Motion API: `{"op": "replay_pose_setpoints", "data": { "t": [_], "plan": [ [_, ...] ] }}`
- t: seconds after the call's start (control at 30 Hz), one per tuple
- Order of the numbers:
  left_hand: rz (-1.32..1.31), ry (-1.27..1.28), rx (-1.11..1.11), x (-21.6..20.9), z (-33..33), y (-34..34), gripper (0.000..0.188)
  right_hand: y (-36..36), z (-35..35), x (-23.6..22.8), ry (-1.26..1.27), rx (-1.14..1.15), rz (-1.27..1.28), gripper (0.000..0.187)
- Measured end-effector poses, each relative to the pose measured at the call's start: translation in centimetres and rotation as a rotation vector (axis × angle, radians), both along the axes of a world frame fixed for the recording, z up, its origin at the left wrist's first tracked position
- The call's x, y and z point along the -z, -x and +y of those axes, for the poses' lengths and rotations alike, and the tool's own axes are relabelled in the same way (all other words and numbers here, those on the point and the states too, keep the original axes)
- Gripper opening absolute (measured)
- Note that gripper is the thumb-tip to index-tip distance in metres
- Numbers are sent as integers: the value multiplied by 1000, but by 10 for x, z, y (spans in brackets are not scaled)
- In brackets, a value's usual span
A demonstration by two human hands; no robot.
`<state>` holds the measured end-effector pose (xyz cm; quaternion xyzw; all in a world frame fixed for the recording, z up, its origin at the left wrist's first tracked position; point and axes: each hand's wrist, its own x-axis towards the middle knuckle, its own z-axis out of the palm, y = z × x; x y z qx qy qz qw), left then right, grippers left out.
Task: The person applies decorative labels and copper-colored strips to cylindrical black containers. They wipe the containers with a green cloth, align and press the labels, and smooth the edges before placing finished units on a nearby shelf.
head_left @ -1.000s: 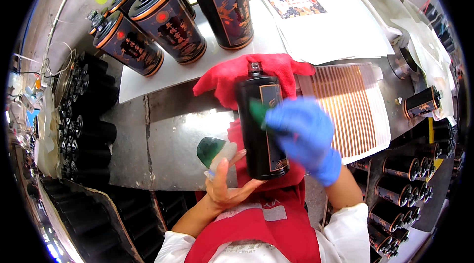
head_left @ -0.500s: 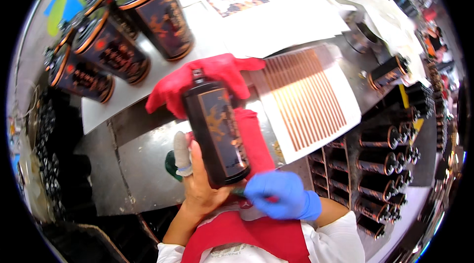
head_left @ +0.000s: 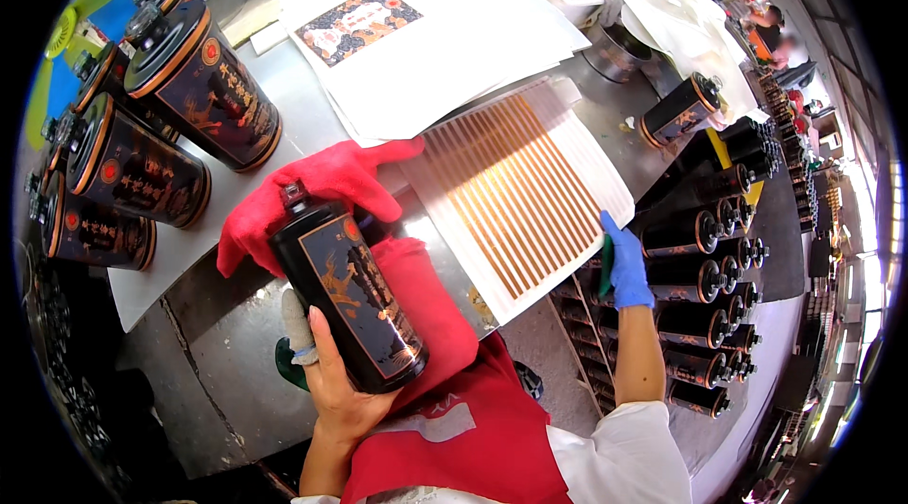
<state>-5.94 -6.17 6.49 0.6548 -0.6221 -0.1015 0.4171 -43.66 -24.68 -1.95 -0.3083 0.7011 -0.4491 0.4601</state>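
Head view: dark bottle in the left hand, blue-gloved right hand out by the striped sheet

Nearest, below the red apron's chest, the left hand is closed around the lower end of a dark bottle, one finger wearing a grey cover. The bottle leans away from the person, its printed label facing up and its neck over a red cloth. Just beside this hand, partly hidden by it, a green pad shows against the metal table.

Over to the right, the gloved right hand has its index finger stretched out and a second green pad held along its palm; its other fingers are hidden, so how tightly they curl I cannot tell. That fingertip overlaps the near-right corner of the striped sheet; whether it touches is unclear. Beyond the hand, more bottles lie in rows on a rack.

Farther back, labelled bottles stand grouped at left, white paper bears a printed card, and a metal tin sits near a lone bottle.
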Motion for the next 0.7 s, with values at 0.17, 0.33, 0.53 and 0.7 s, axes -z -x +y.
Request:
{"op": "replay_pose_setpoints", "data": {
  "t": [0.17,0.33,0.53,0.7],
  "plan": [
    [-7,-1,6,0,4,-4,115,28,19,-38,-39,-97,114,18],
    [36,50,260,-27,4,-12,105,-53,52,-145,96,-418,477,11],
    [641,3,727,-87,-51,35,33,-162,61,-253,378,-1551,423,10],
    [779,-298,812,-103,-45,-2,23,-150,24,-244,500,-1355,129,11]
  ]
}}
